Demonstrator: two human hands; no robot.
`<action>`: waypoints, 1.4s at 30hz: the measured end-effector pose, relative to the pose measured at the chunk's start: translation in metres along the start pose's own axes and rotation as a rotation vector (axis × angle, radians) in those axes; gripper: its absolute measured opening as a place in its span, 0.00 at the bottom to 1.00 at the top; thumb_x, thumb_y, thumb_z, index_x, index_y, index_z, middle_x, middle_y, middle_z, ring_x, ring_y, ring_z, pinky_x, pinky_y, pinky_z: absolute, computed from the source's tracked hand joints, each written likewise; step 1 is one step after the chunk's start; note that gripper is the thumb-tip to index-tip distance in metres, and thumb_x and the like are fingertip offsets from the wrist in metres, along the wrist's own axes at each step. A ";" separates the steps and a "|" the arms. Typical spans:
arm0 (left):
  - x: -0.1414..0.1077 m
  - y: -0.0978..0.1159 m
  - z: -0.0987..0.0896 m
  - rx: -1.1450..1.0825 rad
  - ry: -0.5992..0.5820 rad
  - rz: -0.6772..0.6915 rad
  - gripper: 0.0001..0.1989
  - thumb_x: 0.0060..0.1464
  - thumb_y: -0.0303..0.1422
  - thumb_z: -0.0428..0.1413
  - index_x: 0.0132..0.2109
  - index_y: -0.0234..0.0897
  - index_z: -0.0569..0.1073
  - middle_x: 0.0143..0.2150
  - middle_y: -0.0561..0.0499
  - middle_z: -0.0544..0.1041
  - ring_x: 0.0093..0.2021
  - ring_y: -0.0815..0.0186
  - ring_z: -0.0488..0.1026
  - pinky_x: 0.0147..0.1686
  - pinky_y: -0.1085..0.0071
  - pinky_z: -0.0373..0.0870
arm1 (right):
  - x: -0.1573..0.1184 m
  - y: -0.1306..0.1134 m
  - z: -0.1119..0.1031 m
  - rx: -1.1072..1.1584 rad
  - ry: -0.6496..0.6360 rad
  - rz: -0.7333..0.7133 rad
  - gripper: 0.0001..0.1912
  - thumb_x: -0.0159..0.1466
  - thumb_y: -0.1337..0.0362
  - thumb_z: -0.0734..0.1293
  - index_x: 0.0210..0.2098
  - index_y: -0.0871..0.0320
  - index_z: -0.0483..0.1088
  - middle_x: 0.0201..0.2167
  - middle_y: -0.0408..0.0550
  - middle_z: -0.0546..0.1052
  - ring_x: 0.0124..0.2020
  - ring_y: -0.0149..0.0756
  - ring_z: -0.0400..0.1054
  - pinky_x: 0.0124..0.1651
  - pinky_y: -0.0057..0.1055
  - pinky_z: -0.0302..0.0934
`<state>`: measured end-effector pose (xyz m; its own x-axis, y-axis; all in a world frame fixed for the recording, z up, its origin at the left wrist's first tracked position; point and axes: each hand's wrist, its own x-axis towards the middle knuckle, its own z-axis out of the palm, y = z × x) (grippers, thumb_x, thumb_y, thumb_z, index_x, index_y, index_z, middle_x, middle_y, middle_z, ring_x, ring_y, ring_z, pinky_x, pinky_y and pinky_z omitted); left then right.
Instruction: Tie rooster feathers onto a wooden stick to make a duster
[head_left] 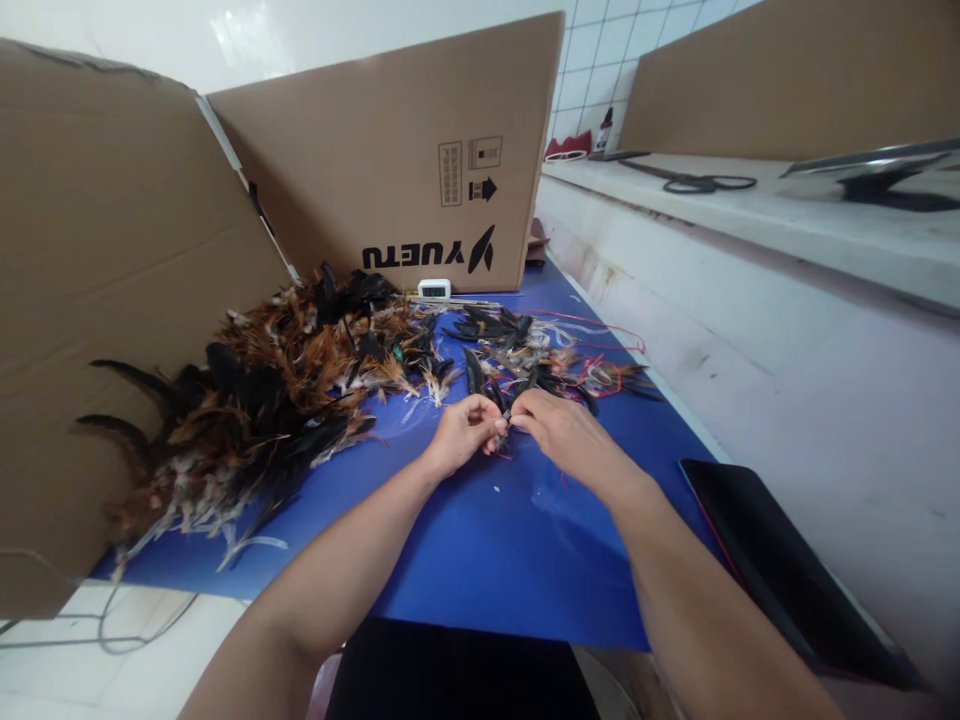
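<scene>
Near the middle of the blue tabletop [480,540], my left hand [466,434] and my right hand [559,428] meet with fingertips pinched close together. Between them is a dark feather [474,372], its tip pointing up and away from me; the fingers hide its lower end. Both hands look closed on it. Just beyond my fingers lies a smaller group of black and brown feathers [510,328], mixed with red string [616,378]. A large heap of brown and black feathers [300,370] spreads to the left of my left hand.
Cardboard panels [360,150] stand behind and left of the feathers. A small white digital clock [434,290] sits at the foot of the back one. On the right lies a black flat device [787,560]. Scissors [697,182] rest on the white ledge [757,215].
</scene>
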<state>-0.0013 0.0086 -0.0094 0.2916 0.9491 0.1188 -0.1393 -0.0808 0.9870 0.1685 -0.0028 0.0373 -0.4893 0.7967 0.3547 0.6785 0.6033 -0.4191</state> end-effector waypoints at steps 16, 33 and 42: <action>0.000 -0.001 -0.001 0.073 -0.060 -0.014 0.17 0.43 0.41 0.61 0.31 0.31 0.68 0.22 0.54 0.71 0.17 0.76 0.64 0.18 0.78 0.63 | -0.001 -0.003 -0.001 0.011 -0.030 -0.051 0.08 0.65 0.69 0.56 0.33 0.57 0.65 0.33 0.46 0.69 0.33 0.32 0.65 0.36 0.29 0.55; -0.002 0.006 -0.001 -0.027 -0.055 -0.006 0.18 0.43 0.41 0.62 0.31 0.31 0.68 0.23 0.54 0.72 0.17 0.77 0.64 0.19 0.78 0.61 | 0.002 -0.002 0.000 0.176 0.162 0.111 0.07 0.63 0.65 0.59 0.38 0.56 0.67 0.32 0.46 0.74 0.33 0.34 0.67 0.37 0.30 0.58; -0.001 0.003 -0.001 -0.070 -0.070 0.017 0.18 0.44 0.41 0.62 0.32 0.31 0.68 0.24 0.54 0.72 0.18 0.78 0.64 0.19 0.79 0.60 | 0.002 -0.002 -0.001 0.163 -0.023 0.091 0.09 0.60 0.68 0.59 0.30 0.56 0.71 0.29 0.45 0.74 0.29 0.32 0.67 0.33 0.29 0.57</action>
<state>-0.0031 0.0079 -0.0068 0.3535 0.9241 0.1455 -0.2099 -0.0732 0.9750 0.1662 -0.0028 0.0395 -0.4436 0.8478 0.2907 0.6236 0.5249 -0.5793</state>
